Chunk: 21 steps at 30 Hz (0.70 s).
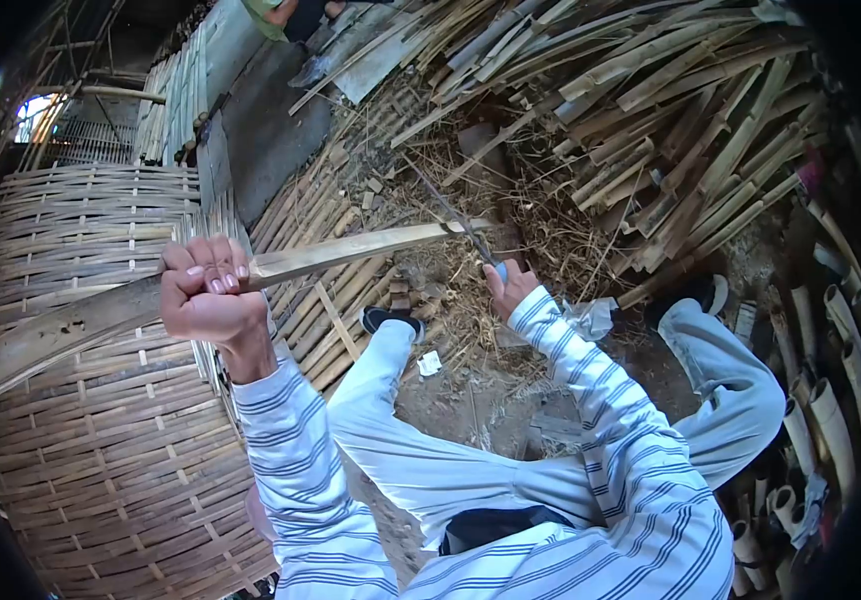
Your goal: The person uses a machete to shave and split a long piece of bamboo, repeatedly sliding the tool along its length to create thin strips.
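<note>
A long, pale split bamboo strip point(350, 249) slants across the view from the far left to the centre. My left hand point(210, 285) is closed round it, with the fingers curled on top. In my right hand point(510, 287) is the handle of a long dark knife point(455, 215), its blade pointing up and to the left. The blade crosses the bamboo strip near its right end. Something blue shows at the knife's handle, between my fingers.
Woven bamboo panels point(100, 450) fill the left side. Split bamboo pieces point(690, 150) are heaped at the upper right. Shavings point(550, 220) cover the ground ahead. Bamboo tubes point(830, 430) stand at the right. Part of another person point(280, 15) shows at the top.
</note>
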Each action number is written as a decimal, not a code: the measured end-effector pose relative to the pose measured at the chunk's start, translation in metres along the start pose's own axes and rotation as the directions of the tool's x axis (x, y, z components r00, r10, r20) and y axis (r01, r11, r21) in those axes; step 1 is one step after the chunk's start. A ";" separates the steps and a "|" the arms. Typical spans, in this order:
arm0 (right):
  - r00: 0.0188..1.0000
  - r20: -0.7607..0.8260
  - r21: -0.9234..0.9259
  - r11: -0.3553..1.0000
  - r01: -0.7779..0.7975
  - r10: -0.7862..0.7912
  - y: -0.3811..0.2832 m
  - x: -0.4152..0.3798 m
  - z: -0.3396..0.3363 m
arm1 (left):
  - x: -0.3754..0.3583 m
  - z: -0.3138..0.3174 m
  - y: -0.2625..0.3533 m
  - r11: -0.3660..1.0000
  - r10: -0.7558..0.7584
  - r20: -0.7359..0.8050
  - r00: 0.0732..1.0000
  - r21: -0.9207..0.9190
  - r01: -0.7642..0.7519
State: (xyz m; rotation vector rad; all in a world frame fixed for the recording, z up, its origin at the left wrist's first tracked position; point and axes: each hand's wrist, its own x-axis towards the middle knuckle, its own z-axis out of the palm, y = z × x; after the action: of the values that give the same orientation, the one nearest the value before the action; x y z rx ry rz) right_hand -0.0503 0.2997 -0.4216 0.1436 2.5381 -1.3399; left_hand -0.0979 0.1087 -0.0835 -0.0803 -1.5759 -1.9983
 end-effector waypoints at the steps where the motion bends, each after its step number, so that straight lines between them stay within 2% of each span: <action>1: 0.994 -0.049 0.088 0.991 0.099 -0.095 -0.008 -0.007 -0.005 | -0.003 0.005 0.000 1.000 -0.003 0.008 1.000 0.001 0.003; 2: 0.978 -0.107 0.168 0.966 0.196 -0.179 -0.011 -0.010 -0.005 | -0.004 0.009 -0.001 1.000 -0.009 0.016 1.000 0.000 0.009; 4: 0.983 -0.053 0.091 0.980 0.177 -0.173 -0.003 -0.015 -0.005 | -0.007 0.014 -0.002 0.999 -0.006 0.027 1.000 0.033 0.005; 5: 0.995 0.081 -0.143 0.988 -0.050 0.063 0.016 -0.006 0.015 | -0.011 0.017 -0.001 0.998 -0.006 0.020 1.000 0.056 0.005; 6: 0.999 0.046 -0.159 0.987 -0.010 0.018 0.043 0.005 0.033 | -0.012 0.023 0.001 0.998 0.008 0.026 1.000 0.060 -0.010; 7: 1.000 0.011 -0.178 0.984 0.029 -0.027 0.039 0.009 0.026 | -0.010 0.019 0.001 0.999 -0.011 0.021 1.000 0.052 0.010; 8: 0.992 0.068 -0.128 0.987 -0.093 0.103 0.035 0.010 0.020 | -0.006 0.016 0.002 0.999 -0.003 0.035 0.999 0.045 0.002; 9: 0.994 0.022 -0.207 0.972 0.109 -0.107 0.035 0.014 0.013 | -0.004 0.014 0.001 0.999 0.008 0.030 1.000 0.034 -0.009; 11: 0.875 0.007 -0.357 0.817 0.454 -0.483 0.026 0.002 0.004 | -0.010 0.016 -0.001 1.000 -0.003 -0.013 1.000 0.004 0.003; 13: 0.929 -0.189 0.037 0.943 0.331 -0.318 -0.009 -0.004 -0.012 | -0.007 0.022 -0.003 1.000 0.002 0.027 1.000 -0.003 -0.002; 14: 0.949 -0.241 0.250 0.932 0.262 -0.202 -0.021 -0.012 -0.014 | -0.009 0.021 -0.002 1.000 -0.002 0.038 0.999 0.005 0.001; 15: 0.918 -0.323 0.199 0.932 0.305 -0.231 -0.018 -0.012 -0.007 | -0.009 0.021 -0.001 1.000 0.002 0.062 0.998 0.021 -0.003; 16: 0.989 -0.089 0.059 0.991 0.124 -0.119 -0.002 -0.012 0.001 | -0.012 0.017 0.000 0.999 0.002 0.069 0.998 0.038 -0.005; 18: 0.982 0.039 -0.100 0.978 -0.183 0.187 0.055 0.014 0.044 | -0.012 0.014 -0.002 0.998 0.052 0.103 0.993 0.025 -0.055; 19: 0.961 0.178 -0.199 0.964 -0.176 0.212 0.032 0.011 0.021 | -0.010 0.009 -0.001 0.994 0.041 0.018 0.999 0.098 -0.043; 21: 0.989 0.112 -0.157 0.984 -0.079 0.098 0.008 0.013 -0.009 | 0.002 0.000 0.001 0.996 0.044 0.041 0.998 0.072 -0.047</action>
State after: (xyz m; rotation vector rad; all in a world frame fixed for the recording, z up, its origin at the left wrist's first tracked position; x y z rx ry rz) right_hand -0.0628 0.3111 -0.4271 0.1401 2.4898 -1.0843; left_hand -0.0992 0.1078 -0.0822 -0.1266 -1.6561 -1.9133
